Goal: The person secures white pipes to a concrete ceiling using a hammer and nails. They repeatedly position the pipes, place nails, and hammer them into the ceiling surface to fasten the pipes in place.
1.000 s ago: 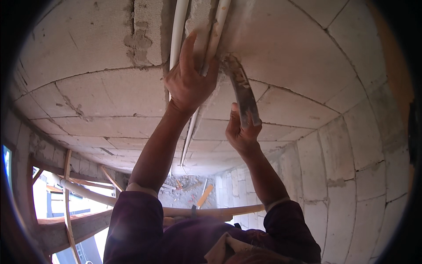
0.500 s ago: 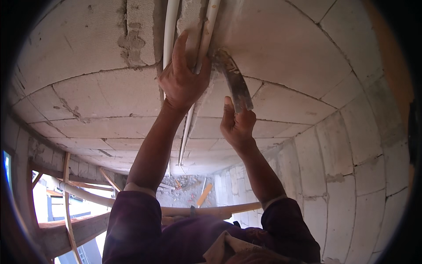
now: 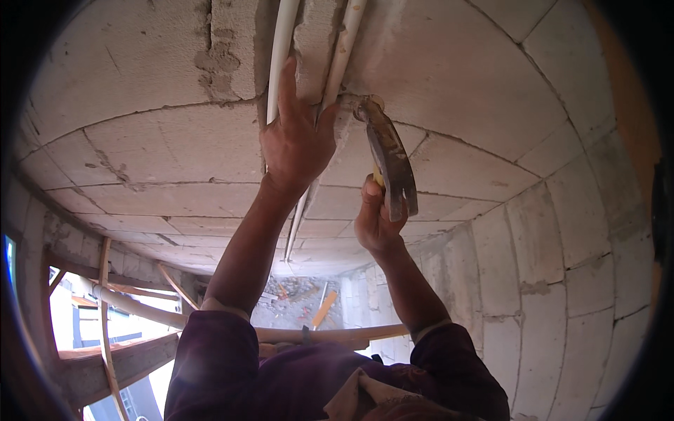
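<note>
My right hand (image 3: 381, 223) is closed round the handle of a claw hammer (image 3: 390, 151). Worn and dark, the hammer's head has its forked claw end near my fist and its striking face up by the wall. A little yellow of the handle shows at my fingers. My left hand (image 3: 298, 151) lies over two pipes set in the wall, a white pipe (image 3: 282, 52) and a dustier pale pipe (image 3: 344, 49). Its index finger stretches up along the white pipe and its thumb points toward the hammer face; the other fingers are hidden.
Pale block wall (image 3: 449, 77) with mortar joints spreads ahead, meeting another block wall (image 3: 533, 238) at the right. Rubble and a wooden offcut (image 3: 325, 309) lie on the floor far below. A horizontal pole (image 3: 337, 335) crosses near my body. Timber framing (image 3: 105, 302) stands by an opening at the left.
The hammer has come down and slightly right, away from the spot beside my left thumb. My left hand keeps its place on the pipes, while the view has shifted slightly.
</note>
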### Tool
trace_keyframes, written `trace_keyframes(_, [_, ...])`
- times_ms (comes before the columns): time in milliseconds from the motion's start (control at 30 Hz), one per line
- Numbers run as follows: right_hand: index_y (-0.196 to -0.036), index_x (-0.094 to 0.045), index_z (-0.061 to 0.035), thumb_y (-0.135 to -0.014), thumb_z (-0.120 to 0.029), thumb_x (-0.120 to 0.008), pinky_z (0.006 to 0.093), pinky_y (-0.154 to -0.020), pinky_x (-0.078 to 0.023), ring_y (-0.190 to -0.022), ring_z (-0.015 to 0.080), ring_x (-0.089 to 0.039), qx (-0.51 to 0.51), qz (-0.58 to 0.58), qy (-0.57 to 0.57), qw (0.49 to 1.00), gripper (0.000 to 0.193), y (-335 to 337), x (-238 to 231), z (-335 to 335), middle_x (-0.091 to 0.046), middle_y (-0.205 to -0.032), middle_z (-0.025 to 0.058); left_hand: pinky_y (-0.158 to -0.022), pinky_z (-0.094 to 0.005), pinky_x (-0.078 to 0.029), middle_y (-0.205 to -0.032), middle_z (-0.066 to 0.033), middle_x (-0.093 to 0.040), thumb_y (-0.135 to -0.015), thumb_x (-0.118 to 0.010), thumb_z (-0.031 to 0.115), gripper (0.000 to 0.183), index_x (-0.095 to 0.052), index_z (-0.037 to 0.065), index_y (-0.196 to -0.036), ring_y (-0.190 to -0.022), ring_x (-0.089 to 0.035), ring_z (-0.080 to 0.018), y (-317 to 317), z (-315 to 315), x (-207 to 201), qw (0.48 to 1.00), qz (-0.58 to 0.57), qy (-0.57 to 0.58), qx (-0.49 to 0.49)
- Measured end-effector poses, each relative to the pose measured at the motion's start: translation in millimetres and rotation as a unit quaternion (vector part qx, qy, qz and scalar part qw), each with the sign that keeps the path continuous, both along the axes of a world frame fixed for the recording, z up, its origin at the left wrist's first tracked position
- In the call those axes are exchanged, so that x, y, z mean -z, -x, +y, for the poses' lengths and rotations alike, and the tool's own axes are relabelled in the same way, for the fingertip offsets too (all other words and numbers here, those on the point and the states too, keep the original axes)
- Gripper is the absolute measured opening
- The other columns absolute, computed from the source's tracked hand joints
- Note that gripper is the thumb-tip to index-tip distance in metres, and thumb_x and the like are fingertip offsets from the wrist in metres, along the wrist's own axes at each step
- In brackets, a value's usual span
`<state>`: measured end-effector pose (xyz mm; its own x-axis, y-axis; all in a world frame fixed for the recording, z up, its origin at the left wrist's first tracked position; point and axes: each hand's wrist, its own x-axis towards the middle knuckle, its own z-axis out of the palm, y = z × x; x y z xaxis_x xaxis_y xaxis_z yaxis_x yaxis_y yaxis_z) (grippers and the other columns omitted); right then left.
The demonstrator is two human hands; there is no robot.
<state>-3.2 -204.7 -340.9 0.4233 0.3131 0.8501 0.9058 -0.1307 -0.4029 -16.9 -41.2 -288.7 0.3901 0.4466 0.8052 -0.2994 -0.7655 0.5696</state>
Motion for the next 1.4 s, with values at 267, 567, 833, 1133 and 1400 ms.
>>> trace_keyframes(267, [-0.126, -0.046, 0.0013, -0.093, 0.003, -0.045, 0.0255, -0.059, -0.041, -0.074, 0.0169, -0.049, 0.027, -0.025, 0.021, 0.999, 0.033, -6.8, 8.2, 0.4, -0.053, -0.093, 0.0115, -0.041, -0.0253, -0.045, -0.054, 0.0015, -0.055, -0.081, -0.073, 0.013, 0.08, -0.024, -0.003, -0.143, -0.045, -0.057, -0.0105, -4.1, 3.0, 7.5, 0.999, -0.031, -0.014, 0.0])
trace_keyframes(567, [-0.128, -0.049, 0.0011, -0.083, 0.009, -0.053, 0.0338, -0.075, -0.054, -0.096, 0.038, -0.065, 0.055, 0.033, 0.036, 0.997, 0.046, -11.6, 9.0, 13.2, -0.06, -0.112, 0.0241, -0.041, -0.0214, -0.036, -0.048, 0.0052, -0.044, -0.077, -0.079, 0.02, 0.081, -0.033, 0.0, -0.14, -0.039, -0.042, -0.0048, -14.4, 2.9, 15.1, 0.996, -0.092, 0.007, -0.016])
trace_keyframes(833, [-0.124, -0.05, 0.0031, -0.091, 0.004, -0.048, 0.0297, -0.07, -0.047, -0.089, 0.0258, -0.055, 0.049, 0.002, 0.016, 0.999, 0.033, -18.1, 13.6, 15.6, -0.053, -0.105, 0.0167, -0.041, -0.0222, -0.041, -0.051, 0.0044, -0.05, -0.079, -0.075, 0.014, 0.076, -0.031, -0.003, -0.14, -0.042, -0.05, -0.0069, -10.9, 1.0, 11.7, 0.996, -0.082, -0.015, -0.015])
trace_keyframes(1133, [-0.119, -0.053, 0.0007, -0.093, 0.002, -0.049, 0.0314, -0.073, -0.049, -0.089, 0.0299, -0.059, 0.082, -0.022, 0.01, 0.996, 0.027, -12.6, 11.6, 19.5, -0.057, -0.104, 0.0169, -0.041, -0.0216, -0.037, -0.049, 0.0044, -0.045, -0.078, -0.078, 0.017, 0.078, -0.035, -0.001, -0.139, -0.04, -0.044, -0.005, -17.7, 3.4, 18.1, 0.995, -0.099, 0.003, -0.023])
trace_keyframes(1400, [-0.117, -0.049, 0.0051, -0.098, -0.001, -0.045, 0.0203, -0.052, -0.034, -0.059, 0.0051, -0.042, 0.06, -0.033, 0.005, 0.998, 0.02, -14.6, 6.3, 21.5, -0.049, -0.075, 0.003, -0.042, -0.0216, -0.037, -0.05, 0.0043, -0.047, -0.078, -0.077, 0.016, 0.076, -0.035, 0.0, -0.139, -0.04, -0.045, -0.0059, -12.6, 0.0, 16.1, 0.996, -0.088, 0.005, -0.025])
